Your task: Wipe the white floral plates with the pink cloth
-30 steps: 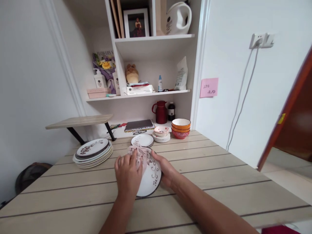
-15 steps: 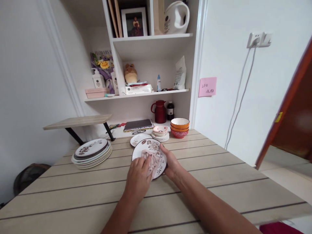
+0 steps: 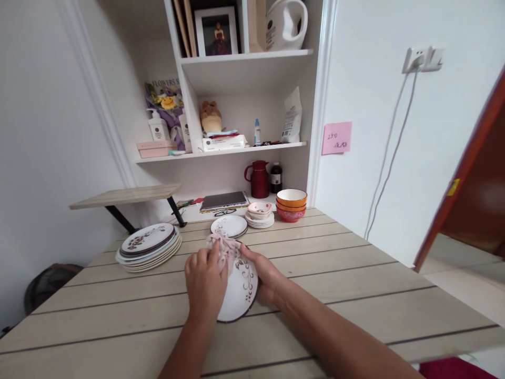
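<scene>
A white plate [image 3: 235,295] with a dark rim and brown flower pattern is tilted above the table, between my hands. My right hand [image 3: 265,272] grips its right edge, thumb over the upper face. My left hand [image 3: 207,279] presses a crumpled pale pink cloth [image 3: 225,247] against the plate's upper left part, its fingers closed on the cloth. Just behind lies a small stack of patterned plates [image 3: 229,226]. The cloth and my left hand hide the plate's left side.
A tall plate stack [image 3: 148,247] stands at the left, near a small raised wooden shelf [image 3: 126,195]. Toward the back are small dishes [image 3: 259,217], stacked bowls [image 3: 291,205], a red jug [image 3: 259,179] and a dark laptop-like slab [image 3: 224,201]. The planked table [image 3: 335,295] extends right.
The plate has come nearer to me and slightly left, uncovering more of the small stack behind. My left hand and the cloth have shifted left, toward the plate's upper left edge.
</scene>
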`<move>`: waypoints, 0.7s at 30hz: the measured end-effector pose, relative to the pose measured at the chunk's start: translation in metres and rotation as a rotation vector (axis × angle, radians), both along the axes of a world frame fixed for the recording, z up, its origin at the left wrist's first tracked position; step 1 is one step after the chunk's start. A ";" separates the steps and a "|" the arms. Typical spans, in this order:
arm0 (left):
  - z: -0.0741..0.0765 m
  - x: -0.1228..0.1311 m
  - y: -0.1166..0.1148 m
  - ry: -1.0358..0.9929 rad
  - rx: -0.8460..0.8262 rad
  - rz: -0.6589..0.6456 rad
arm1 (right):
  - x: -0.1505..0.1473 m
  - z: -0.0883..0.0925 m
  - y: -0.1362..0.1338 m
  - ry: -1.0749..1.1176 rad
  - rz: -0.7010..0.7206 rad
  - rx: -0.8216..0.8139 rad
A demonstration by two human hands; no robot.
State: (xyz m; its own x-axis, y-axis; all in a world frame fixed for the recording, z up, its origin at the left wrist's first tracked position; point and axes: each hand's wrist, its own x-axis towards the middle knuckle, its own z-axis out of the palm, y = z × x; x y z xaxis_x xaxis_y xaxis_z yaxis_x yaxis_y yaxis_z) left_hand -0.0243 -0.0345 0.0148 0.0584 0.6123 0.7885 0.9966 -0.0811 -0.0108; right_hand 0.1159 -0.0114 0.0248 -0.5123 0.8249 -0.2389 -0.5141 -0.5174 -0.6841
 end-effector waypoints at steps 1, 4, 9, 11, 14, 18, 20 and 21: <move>0.000 -0.002 0.001 -0.004 0.003 0.033 | 0.001 0.001 0.000 0.008 0.002 0.007; -0.002 -0.005 0.003 -0.002 -0.021 0.044 | 0.006 0.004 0.003 0.008 -0.053 0.014; -0.005 0.001 0.003 -0.019 -0.108 -0.108 | 0.020 0.013 0.011 -0.041 -0.200 0.017; -0.006 0.005 0.002 -0.029 -0.136 -0.181 | 0.024 0.015 0.013 -0.043 -0.222 0.016; -0.007 0.009 0.000 -0.016 -0.176 -0.287 | 0.025 0.014 0.014 -0.023 -0.228 0.025; -0.011 0.013 -0.001 0.040 -0.215 -0.416 | 0.019 0.010 0.012 -0.009 -0.194 0.003; -0.012 0.014 -0.001 0.067 -0.224 -0.443 | 0.015 0.006 0.010 -0.011 -0.166 -0.007; -0.012 0.015 -0.001 0.080 -0.226 -0.447 | 0.014 0.005 0.009 -0.015 -0.150 -0.012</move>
